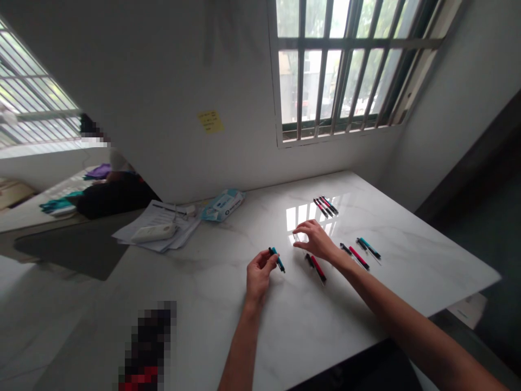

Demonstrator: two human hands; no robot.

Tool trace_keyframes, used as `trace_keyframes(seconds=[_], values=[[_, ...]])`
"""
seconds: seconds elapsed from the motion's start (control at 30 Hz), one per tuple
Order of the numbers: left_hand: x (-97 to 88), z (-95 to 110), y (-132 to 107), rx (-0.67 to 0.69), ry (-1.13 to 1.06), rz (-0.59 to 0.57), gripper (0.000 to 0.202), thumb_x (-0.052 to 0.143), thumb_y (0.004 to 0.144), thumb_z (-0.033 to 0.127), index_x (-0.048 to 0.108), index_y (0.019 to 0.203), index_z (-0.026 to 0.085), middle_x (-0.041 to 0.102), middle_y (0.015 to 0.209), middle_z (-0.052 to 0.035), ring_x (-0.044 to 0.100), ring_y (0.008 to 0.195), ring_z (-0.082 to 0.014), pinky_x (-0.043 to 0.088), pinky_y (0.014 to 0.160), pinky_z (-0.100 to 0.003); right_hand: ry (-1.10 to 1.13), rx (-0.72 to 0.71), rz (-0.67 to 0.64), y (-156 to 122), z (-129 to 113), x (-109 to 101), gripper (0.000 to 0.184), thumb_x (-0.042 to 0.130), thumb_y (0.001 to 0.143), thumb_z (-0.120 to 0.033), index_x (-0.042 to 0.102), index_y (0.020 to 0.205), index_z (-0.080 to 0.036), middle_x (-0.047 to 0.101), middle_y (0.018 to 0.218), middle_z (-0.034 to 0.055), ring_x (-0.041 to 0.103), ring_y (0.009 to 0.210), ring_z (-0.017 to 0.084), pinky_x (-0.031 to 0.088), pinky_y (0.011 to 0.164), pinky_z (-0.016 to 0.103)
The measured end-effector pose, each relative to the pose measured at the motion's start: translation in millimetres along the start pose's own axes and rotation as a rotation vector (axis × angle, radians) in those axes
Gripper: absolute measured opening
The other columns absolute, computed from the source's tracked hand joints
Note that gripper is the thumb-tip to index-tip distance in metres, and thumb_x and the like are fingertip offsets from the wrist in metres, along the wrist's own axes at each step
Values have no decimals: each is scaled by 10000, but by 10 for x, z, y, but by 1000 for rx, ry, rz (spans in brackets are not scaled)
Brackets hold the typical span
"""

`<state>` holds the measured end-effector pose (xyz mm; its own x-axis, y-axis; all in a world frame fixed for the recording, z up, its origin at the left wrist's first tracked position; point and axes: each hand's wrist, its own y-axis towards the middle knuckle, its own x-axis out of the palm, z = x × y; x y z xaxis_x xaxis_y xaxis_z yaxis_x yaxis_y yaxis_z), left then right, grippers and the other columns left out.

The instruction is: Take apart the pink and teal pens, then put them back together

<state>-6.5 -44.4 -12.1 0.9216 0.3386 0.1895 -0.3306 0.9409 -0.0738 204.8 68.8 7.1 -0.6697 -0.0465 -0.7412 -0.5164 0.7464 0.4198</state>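
Observation:
My left hand (259, 273) pinches a short teal and black pen part (277, 258) just above the white marble table (203, 293). My right hand (315, 239) hovers palm down over the table, fingers spread and curled, the fingertips close to the surface near a small pale piece that I cannot make out. A red and black pen (316, 266) lies just below the right hand. To its right lie another red pen (357, 256) and a teal pen (369, 247). A group of three pens (325, 206) lies farther back.
A pack of wipes (223, 204) and a stack of papers with a white object on top (157, 232) sit at the back left. A barred window (345, 65) is behind the table. A blurred dark object (148, 347) stands at the near left. The table's right edge drops off to a dark floor.

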Motion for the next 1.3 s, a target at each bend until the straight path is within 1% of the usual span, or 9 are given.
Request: trace_keyframes(seconds=[0.13,0.27,0.5,0.6,0.77,1.03,1.13,1.23,1.3], values=[[16,10,-13,15,16,5,444,896,690,449,784,1008,159,804,990,-99,731,891,-202,550,806,-296,-68,9,-101,52,241,108,161,865,828,-291,822,973,-235,769,1034,88,617,1032,282,483,932,418],[9,6,0,43,49,29,445,881,699,456,798,1017,156,804,985,-102,732,871,-207,564,797,-310,3,-34,-82,49,170,146,13,786,885,-224,797,878,-224,773,944,68,651,976,243,483,916,390],[-8,-14,14,117,242,76,395,826,756,437,814,1055,180,803,892,-70,715,784,-192,552,731,-287,337,-26,-49,44,-247,-63,147,708,931,-201,794,1039,-250,802,980,23,727,874,176,561,816,302],[14,23,-22,132,294,61,353,811,773,421,818,1044,194,803,874,-63,729,800,-202,557,761,-291,263,-113,-10,60,-377,-118,176,711,941,-175,809,1057,-264,793,988,40,707,899,185,553,827,311],[43,80,-69,194,319,12,274,805,794,384,828,1011,218,811,977,-78,745,864,-221,575,822,-313,133,-262,-77,72,-484,-126,181,673,990,-181,812,1084,-247,764,976,77,670,934,220,549,854,356],[33,63,-72,244,351,-16,253,811,806,376,833,1008,226,807,1017,-82,737,888,-230,577,830,-329,89,-343,-169,52,-549,-100,237,631,996,-138,794,1125,-252,759,976,76,657,981,236,547,872,365],[27,48,-68,240,346,-23,245,803,820,376,833,1017,235,806,1044,-80,738,919,-228,569,866,-330,88,-247,-121,67,-499,-107,251,648,965,-116,771,1144,-243,774,1012,63,682,990,224,535,894,348],[21,32,-61,232,337,-6,233,807,817,367,837,1012,242,807,1049,-76,732,925,-220,560,876,-322,-48,2,-80,86,-370,-120,132,650,972,-199,767,1031,-218,774,967,68,698,911,222,522,830,332],[18,23,-59,230,344,5,229,809,816,367,839,1007,244,808,1048,-74,724,915,-216,555,867,-319,-171,191,-149,88,-253,-111,156,720,936,-322,756,1027,-201,772,965,91,706,891,247,515,778,331]])
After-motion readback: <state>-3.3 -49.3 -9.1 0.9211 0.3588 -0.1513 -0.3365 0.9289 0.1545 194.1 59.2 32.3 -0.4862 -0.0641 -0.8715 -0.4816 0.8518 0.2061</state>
